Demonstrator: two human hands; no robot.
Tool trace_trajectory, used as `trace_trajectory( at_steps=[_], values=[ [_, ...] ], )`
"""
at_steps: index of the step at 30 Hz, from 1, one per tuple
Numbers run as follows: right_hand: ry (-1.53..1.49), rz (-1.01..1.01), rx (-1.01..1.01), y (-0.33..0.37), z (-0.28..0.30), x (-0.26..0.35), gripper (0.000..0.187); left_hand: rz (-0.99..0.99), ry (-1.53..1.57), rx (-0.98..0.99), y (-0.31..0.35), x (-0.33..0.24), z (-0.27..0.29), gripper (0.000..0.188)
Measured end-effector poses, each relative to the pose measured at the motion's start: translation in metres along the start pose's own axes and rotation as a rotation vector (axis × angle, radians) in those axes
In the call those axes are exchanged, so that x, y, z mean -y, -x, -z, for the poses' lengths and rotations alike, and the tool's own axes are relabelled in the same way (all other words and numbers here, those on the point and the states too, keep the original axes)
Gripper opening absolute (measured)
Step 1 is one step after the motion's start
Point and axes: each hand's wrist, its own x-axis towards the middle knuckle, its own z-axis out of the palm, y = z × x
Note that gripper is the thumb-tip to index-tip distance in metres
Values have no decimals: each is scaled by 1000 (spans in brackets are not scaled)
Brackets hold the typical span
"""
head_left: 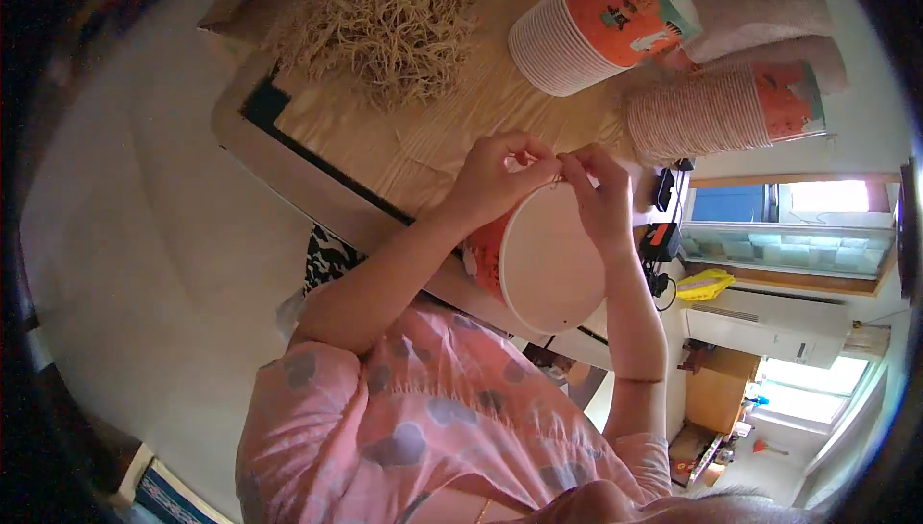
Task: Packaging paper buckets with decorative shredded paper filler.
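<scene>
A paper bucket [553, 260] with a red printed side and a white inside stands at the table's near edge, its mouth toward me. My left hand [505, 173] and my right hand [601, 199] meet at its far rim, fingertips pinched together. Between them a thin piece of twine [556, 181] shows at the rim, partly hidden by the fingers. A small dark hole is visible in the bucket near the opposite rim. Farther off on the table lies a tangled heap of tan twine [399, 34].
Two nested stacks of paper buckets, one upper stack [596, 24] and one lower stack [726, 111], lie at the far right of the wooden table [385, 154]. Behind them is a pale pinkish bundle [760, 14]. A yellow item [705, 285] and black devices [661, 240] sit at the right.
</scene>
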Motion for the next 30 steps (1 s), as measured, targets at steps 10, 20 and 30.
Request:
trace_trajectory(
  at_steps=[10, 20, 30],
  values=[
    [45, 35, -94, 9, -1, 17, 11, 319, 461, 65, 0, 4, -9, 22],
    [72, 158, -41, 24, 3, 23, 15, 406, 513, 15, 3, 3, -4, 20],
    [7, 95, -50, 22, 1, 18, 12, 434, 512, 94, 2, 6, -2, 18]
  ],
)
